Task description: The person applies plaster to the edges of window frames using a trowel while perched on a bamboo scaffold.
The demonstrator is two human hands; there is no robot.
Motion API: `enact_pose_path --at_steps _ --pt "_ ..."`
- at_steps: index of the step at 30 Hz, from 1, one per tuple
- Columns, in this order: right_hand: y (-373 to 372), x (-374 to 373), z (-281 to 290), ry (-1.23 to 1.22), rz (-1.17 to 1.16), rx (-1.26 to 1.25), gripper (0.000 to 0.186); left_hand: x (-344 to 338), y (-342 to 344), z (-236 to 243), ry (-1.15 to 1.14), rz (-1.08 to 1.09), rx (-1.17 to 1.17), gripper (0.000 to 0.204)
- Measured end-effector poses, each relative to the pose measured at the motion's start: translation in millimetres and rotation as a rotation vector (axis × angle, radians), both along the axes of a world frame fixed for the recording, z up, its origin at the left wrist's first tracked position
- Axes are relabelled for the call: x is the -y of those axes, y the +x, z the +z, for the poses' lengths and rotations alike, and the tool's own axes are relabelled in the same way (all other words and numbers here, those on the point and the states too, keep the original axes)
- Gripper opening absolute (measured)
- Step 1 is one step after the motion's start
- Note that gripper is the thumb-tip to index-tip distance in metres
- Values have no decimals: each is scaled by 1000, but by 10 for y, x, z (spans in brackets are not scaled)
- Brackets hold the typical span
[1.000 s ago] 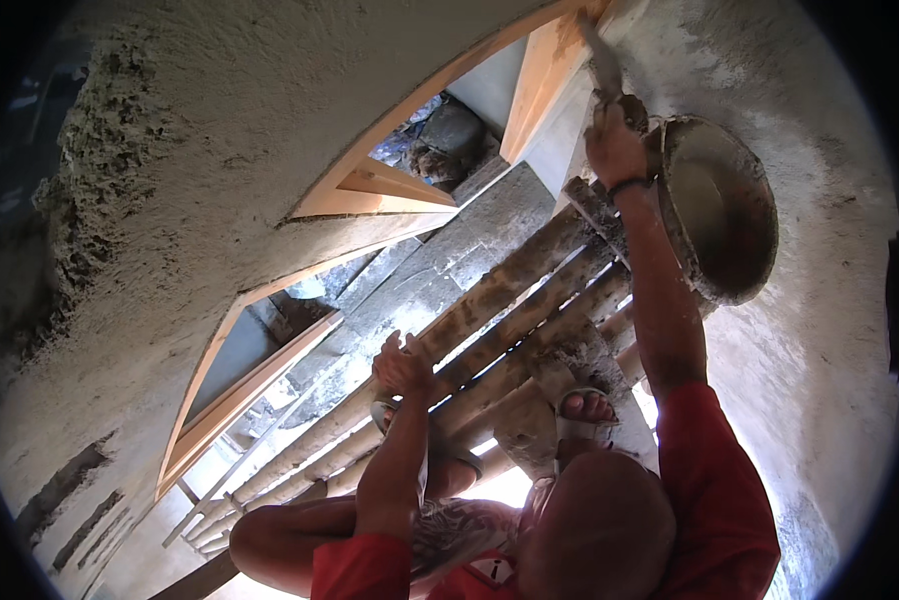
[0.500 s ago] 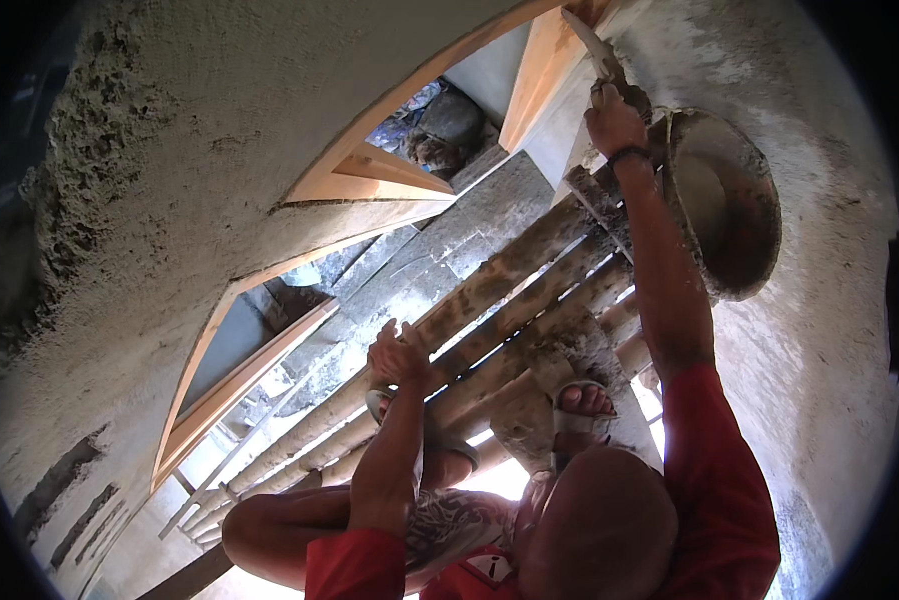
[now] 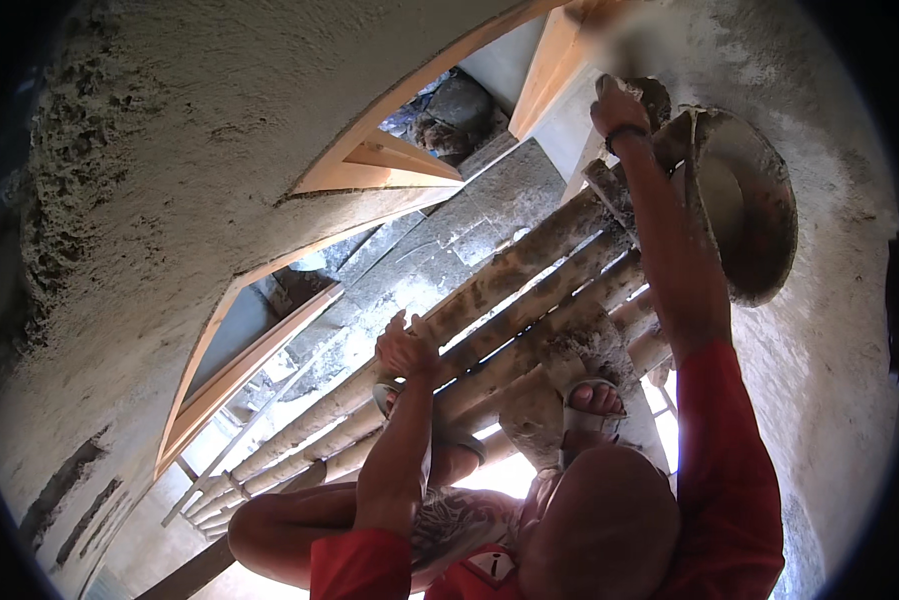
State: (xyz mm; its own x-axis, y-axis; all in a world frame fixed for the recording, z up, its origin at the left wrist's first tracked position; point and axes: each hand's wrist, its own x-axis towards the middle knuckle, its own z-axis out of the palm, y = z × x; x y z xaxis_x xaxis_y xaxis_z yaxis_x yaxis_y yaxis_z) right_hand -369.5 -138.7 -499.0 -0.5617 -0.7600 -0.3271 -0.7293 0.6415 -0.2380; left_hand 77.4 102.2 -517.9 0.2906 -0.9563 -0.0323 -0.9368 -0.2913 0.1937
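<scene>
Stretched up and away at the upper right, my right hand is closed round a mortar-caked trowel. Its front end is lost in a blurred patch beside the wooden frame and plastered wall. Just right of that forearm is a round, crusted basin with pale mortar inside. My left hand hovers over the scaffold poles, near my sandalled foot. Its fingers are apart and slightly bent, with nothing visible in them.
A rough plastered wall curves along the left, with wood-framed openings in it. Another plastered wall rises on the right. Bright gaps show between the poles under my feet. A short board lies across the pole ends.
The trowel blade, seen clearly before against the wooden frame, is now hidden in blur, and my right hand has turned a little. My left hand stays in nearly the same place. The view has shifted slightly.
</scene>
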Motion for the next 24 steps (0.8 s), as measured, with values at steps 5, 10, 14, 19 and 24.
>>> enact_pose_path --at_steps 5,10,14,19,24 --pt "-89 -89 -132 51 -72 65 41 -16 -12 -68 -47 -50 18 23" --pt "-69 -267 -248 -2 -7 124 44 40 -36 50 67 46 11 22" --pt "-432 -122 -505 16 118 26 35 46 -131 3 77 31 -14 27" --pt "-266 -120 -309 -102 113 107 30 56 -153 61 142 64 -42 36" --pt "161 -591 285 -521 -73 168 33 38 -20 43 108 46 -16 32"
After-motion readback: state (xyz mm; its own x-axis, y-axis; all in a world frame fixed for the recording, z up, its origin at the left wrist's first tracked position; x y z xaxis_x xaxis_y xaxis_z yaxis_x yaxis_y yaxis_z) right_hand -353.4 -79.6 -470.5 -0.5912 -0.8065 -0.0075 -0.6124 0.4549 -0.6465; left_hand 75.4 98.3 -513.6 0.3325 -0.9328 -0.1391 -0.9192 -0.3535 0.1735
